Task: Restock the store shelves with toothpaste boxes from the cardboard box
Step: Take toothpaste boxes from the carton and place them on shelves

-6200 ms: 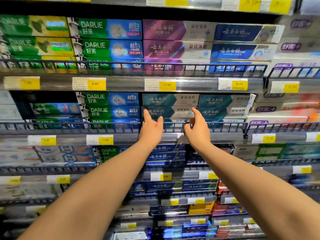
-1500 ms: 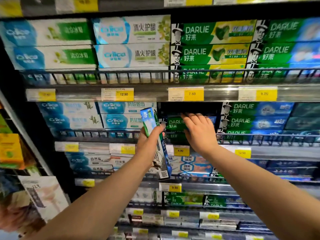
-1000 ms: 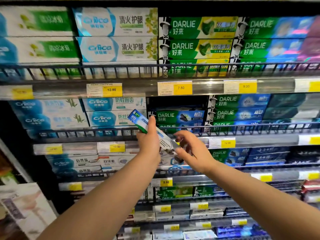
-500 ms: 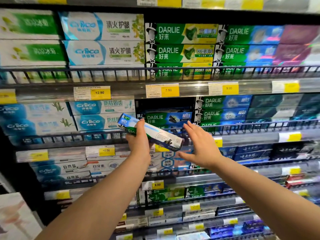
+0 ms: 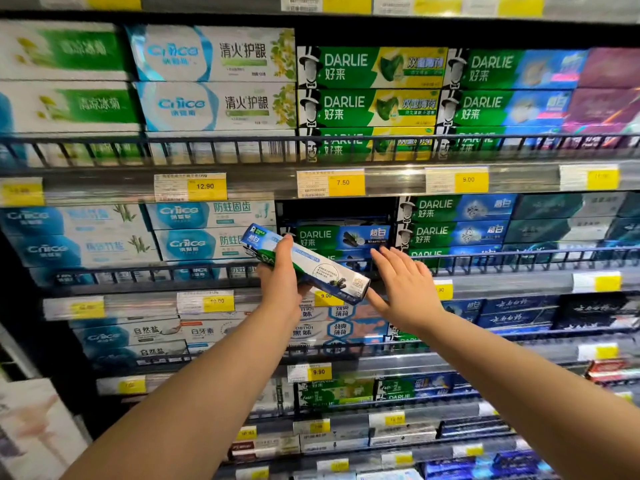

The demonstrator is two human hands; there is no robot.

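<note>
My left hand point(image 5: 278, 277) grips a blue, green and white Darlie toothpaste box point(image 5: 320, 270) near its left end; the box lies almost level, tilted down to the right, in front of the second shelf's wire rail point(image 5: 485, 259). My right hand point(image 5: 403, 287) is flat and spread just right of the box's lower end, not holding it. Behind them is a half-filled slot with stacked Darlie boxes point(image 5: 341, 237) and dark space above them. The cardboard box is out of view.
Shelves stacked with toothpaste boxes fill the view: white and blue Crlice boxes point(image 5: 207, 77) on the left, green Darlie boxes point(image 5: 370, 67) in the middle and right. Yellow price tags point(image 5: 343, 183) line each shelf edge. Wire rails front every shelf.
The box in my left hand has swung from upright to nearly level and risen toward the slot. My right hand left the shelf, touched the box end, and now hovers spread beside it.
</note>
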